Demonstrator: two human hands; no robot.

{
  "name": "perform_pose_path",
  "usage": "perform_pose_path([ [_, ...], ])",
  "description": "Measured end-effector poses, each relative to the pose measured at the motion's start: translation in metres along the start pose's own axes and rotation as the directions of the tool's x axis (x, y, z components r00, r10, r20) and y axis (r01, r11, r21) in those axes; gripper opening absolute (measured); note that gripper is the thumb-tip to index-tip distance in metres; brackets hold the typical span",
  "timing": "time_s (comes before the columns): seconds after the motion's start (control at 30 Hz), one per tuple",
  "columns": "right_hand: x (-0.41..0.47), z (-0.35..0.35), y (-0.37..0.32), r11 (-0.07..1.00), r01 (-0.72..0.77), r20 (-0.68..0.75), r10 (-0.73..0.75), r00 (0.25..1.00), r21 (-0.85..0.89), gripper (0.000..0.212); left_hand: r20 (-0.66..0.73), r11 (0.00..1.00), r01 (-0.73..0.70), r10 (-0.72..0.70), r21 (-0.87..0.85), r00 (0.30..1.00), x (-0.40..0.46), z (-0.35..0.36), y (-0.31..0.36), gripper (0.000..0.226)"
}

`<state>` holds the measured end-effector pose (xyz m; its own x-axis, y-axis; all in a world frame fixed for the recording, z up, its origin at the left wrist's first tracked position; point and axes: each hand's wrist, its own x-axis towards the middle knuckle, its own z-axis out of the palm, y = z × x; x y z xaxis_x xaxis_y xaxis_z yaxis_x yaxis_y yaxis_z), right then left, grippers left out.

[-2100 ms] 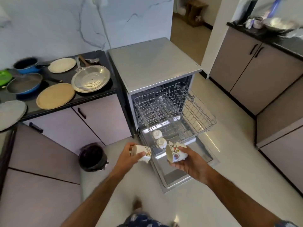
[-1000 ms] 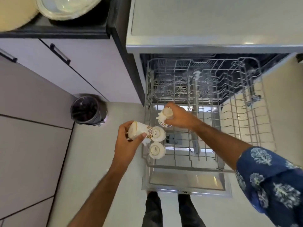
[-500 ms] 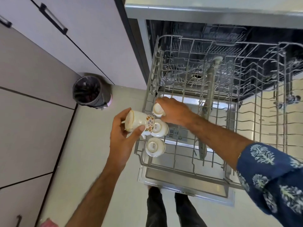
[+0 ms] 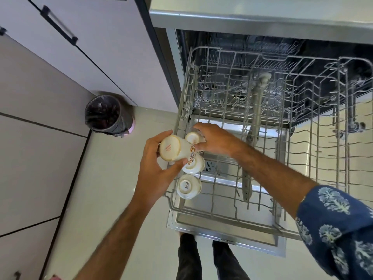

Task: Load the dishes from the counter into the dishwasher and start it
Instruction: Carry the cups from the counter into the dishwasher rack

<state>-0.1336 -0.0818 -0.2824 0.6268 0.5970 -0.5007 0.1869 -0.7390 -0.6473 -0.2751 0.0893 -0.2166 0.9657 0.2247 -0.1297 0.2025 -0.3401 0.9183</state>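
The dishwasher (image 4: 252,19) stands open with its upper rack (image 4: 262,150) pulled out over the lowered door (image 4: 226,237). Two white cups already sit upside down along the rack's left edge: one at the near end (image 4: 188,186), another just beyond it (image 4: 194,165).

The right hand (image 4: 214,139) reaches into the far left part of the rack, fingers curled round a third cup (image 4: 192,137), base up, which looks to be at or just above the wires; I cannot tell whether it has been set down.

The left hand (image 4: 156,168) hovers at the rack's left rim, thumb and fingers wrapped round a floral-patterned cup (image 4: 175,148) tipped on its side with its base towards the camera, above the two seated cups.

So the loading seems to be in its early stage: two cups placed, a third going in, a fourth waiting its turn. Most of the rack is bare wire. The counter is out of view here, so how many dishes are left there cannot be told, and the door must be shut and the machine started afterwards.

A lined waste bin (image 4: 108,115) stands on the floor to the left, near the cabinet doors (image 4: 86,37).
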Motion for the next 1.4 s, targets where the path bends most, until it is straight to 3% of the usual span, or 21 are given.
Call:
perform_pose_path([
  [0.07,-0.010,-0.014,-0.001,0.999,0.009,-0.063,-0.007,0.998,0.037,0.065,0.050,0.991,-0.084,0.079,0.101,0.996,0.006,0.002,0.007,0.068],
  [0.1,-0.018,-0.023,-0.001,0.989,0.034,-0.103,-0.020,0.995,0.143,0.057,0.083,0.983,-0.117,0.106,0.142,0.991,0.009,0.003,0.012,0.068],
  [0.17,-0.041,-0.040,-0.003,0.865,0.100,-0.082,-0.069,0.994,0.492,0.059,0.145,0.967,-0.168,0.142,0.190,0.979,0.018,0.007,0.023,0.069],
  [0.23,-0.066,-0.047,-0.007,0.731,0.135,-0.017,-0.167,0.986,0.669,0.075,0.182,0.965,-0.193,0.161,0.178,0.970,0.028,0.014,0.032,0.071],
  [0.3,-0.076,-0.043,-0.011,0.742,0.188,-0.039,-0.213,0.976,0.644,0.078,0.191,0.979,-0.165,0.140,0.121,0.971,0.039,0.022,0.036,0.075],
  [0.4,-0.071,-0.036,-0.011,0.746,0.202,-0.124,-0.160,0.979,0.635,0.076,0.208,0.991,-0.118,0.104,0.057,0.973,0.052,0.029,0.035,0.084],
  [0.5,-0.062,-0.036,0.000,0.712,0.184,-0.201,-0.061,0.978,0.678,0.075,0.174,0.970,-0.212,0.189,0.119,0.966,0.058,0.027,0.033,0.068],
  [0.6,-0.047,-0.037,0.015,0.800,0.111,-0.264,0.061,0.963,0.590,0.074,0.074,0.897,-0.288,0.280,0.334,0.957,0.065,0.021,0.014,0.057],
  [0.67,-0.033,-0.037,0.024,0.893,0.058,-0.318,0.098,0.943,0.447,0.073,0.077,0.877,-0.200,0.185,0.437,0.980,0.067,0.024,-0.005,0.064],
  [0.77,-0.014,-0.037,0.027,0.947,0.064,-0.350,0.053,0.935,0.313,0.072,0.138,0.856,-0.118,0.055,0.503,0.989,0.060,0.034,-0.028,0.076],
  [0.97,0.018,-0.026,0.028,0.994,0.101,-0.349,-0.084,0.933,0.031,0.072,0.108,0.847,-0.112,0.066,0.519,0.992,0.056,0.039,-0.039,0.075],
  [1.1,0.022,-0.011,0.027,0.992,0.105,-0.376,-0.073,0.924,0.065,0.083,0.108,0.862,-0.114,0.070,0.495,0.992,0.056,0.039,-0.039,0.074],
  [1.23,0.025,-0.001,0.024,0.996,-0.001,-0.468,0.045,0.882,0.092,0.077,0.108,0.869,-0.126,0.084,0.478,0.991,0.058,0.040,-0.041,0.074],
  [1.4,0.034,0.005,0.008,0.995,-0.102,-0.461,0.091,0.883,0.001,0.084,0.101,0.874,-0.122,0.084,0.470,0.991,0.057,0.040,-0.040,0.072],
])
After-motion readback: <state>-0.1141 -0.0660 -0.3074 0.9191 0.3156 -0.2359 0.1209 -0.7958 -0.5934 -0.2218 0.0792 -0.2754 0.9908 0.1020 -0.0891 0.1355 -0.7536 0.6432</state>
